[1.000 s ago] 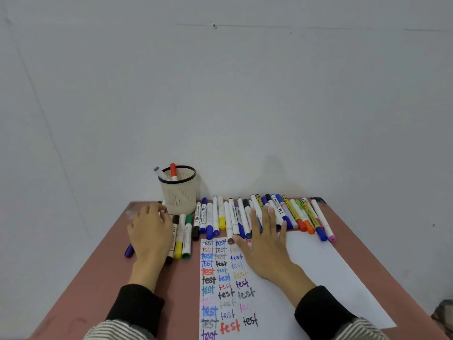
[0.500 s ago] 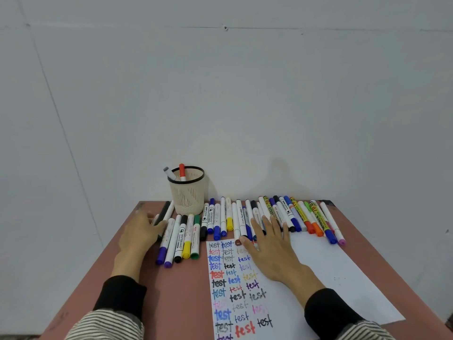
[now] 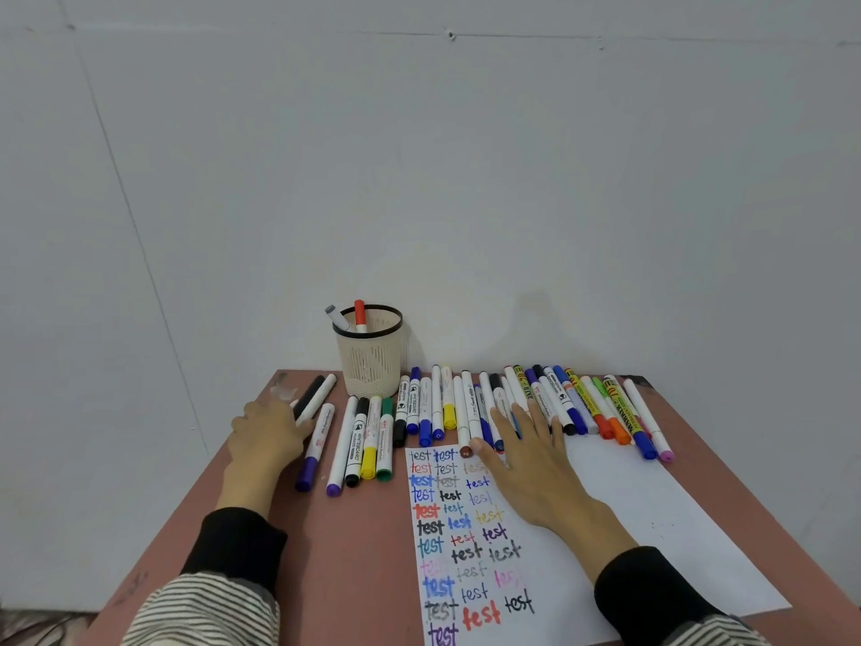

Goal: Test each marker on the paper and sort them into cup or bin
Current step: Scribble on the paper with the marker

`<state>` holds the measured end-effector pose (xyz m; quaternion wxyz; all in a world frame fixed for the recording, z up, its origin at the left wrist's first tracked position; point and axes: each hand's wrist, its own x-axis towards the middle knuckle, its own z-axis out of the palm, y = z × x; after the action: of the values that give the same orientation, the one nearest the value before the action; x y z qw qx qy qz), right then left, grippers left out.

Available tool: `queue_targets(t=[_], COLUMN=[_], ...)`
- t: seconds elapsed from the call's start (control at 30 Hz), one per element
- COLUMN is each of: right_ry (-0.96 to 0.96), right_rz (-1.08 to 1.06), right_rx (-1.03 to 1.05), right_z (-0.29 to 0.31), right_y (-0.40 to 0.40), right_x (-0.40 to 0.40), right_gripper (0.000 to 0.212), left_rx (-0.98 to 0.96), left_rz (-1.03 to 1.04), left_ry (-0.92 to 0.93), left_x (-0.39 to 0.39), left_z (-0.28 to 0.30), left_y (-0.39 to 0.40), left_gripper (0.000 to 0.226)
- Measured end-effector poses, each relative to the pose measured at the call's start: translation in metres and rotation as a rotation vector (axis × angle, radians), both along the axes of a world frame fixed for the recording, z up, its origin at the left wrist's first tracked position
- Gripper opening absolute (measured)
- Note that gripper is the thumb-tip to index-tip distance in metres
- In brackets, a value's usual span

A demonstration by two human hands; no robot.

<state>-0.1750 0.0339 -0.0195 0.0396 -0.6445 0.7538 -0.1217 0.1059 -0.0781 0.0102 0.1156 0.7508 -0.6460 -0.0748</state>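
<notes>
A big grey wall point(image 3: 419, 179) stands behind a pinkish-brown table point(image 3: 363, 552); a white sheet of paper point(image 3: 652, 529) lies flat on the table, on its right half, and the word "test" is written on it many times in many colours, all down its left side. A long row of markers point(image 3: 550, 403) lies side by side along the far edge of the paper, with some caps touching the paper's top edge; a smaller bunch of markers point(image 3: 358, 440) lies on the bare table to the left of the paper. A cream cup point(image 3: 370, 361) with a black rim stands at the back of the table, just behind the left bunch; an orange marker point(image 3: 359, 314) and a grey marker point(image 3: 336, 317) stick up out of it. The right hand point(image 3: 526, 463) lies flat with fingers spread wide, palm on the paper and fingertips over the row of markers; it grips nothing. The left hand point(image 3: 270, 435) rests on the table with loose fingers touching the markers at the far left; it holds nothing that I can see.
</notes>
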Motion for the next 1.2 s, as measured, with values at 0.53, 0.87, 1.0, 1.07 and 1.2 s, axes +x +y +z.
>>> queue_targets(t=[0.53, 0.87, 1.0, 1.07, 1.2], right_ry=[-0.041, -0.043, -0.046, -0.044, -0.037], right_rz=[0.007, 0.009, 0.011, 0.011, 0.012], right_rx=[-0.002, -0.008, -0.013, -0.009, -0.012], right_z=[0.004, 0.003, 0.002, 0.002, 0.002], right_y=[0.003, 0.002, 0.002, 0.002, 0.003], right_x=[0.0, 0.0, 0.0, 0.0, 0.0], right_gripper=[0.069, 0.069, 0.068, 0.069, 0.068], left_rx=[-0.087, -0.027, 0.0, 0.018, 0.009], left_rz=[0.052, 0.146, 0.143, 0.126, 0.095], left_ry=[0.514, 0.615, 0.579, 0.526, 0.453], left_x=[0.002, 0.0, 0.0, -0.003, -0.004], left_z=[0.002, 0.006, 0.01, 0.01, 0.012], left_y=[0.005, 0.008, 0.012, 0.013, 0.014], left_gripper=[0.049, 0.054, 0.057, 0.055, 0.047])
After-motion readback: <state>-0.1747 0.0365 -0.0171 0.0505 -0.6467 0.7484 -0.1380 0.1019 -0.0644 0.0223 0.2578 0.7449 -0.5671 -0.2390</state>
